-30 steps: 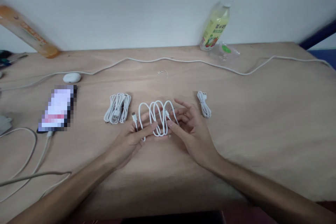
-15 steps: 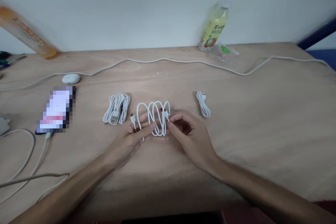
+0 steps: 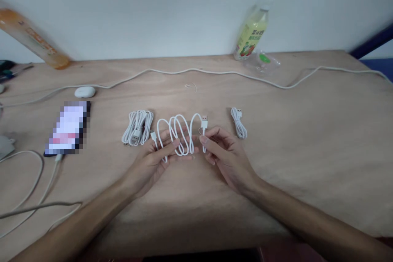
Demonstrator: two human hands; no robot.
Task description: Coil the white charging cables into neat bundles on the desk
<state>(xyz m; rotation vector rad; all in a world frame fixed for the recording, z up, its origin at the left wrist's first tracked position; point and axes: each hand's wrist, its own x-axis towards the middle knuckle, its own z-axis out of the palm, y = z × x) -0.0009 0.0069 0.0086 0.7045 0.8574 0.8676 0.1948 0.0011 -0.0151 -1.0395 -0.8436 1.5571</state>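
On the tabletop, a bundled cable lies at eleven o'clock from the left hand, whose fingers close on a looped white cable at centre, while the right hand pinches its plug end, a small coiled cable at one o'clock.

Smooth white plastic sheathing is seen on the USB cable; matt, grained plywood forms the tabletop.

bottle label green characters too small to read, orange box print blurred, phone screen pixelated, white cable plug markings indiscernible, nothing legible
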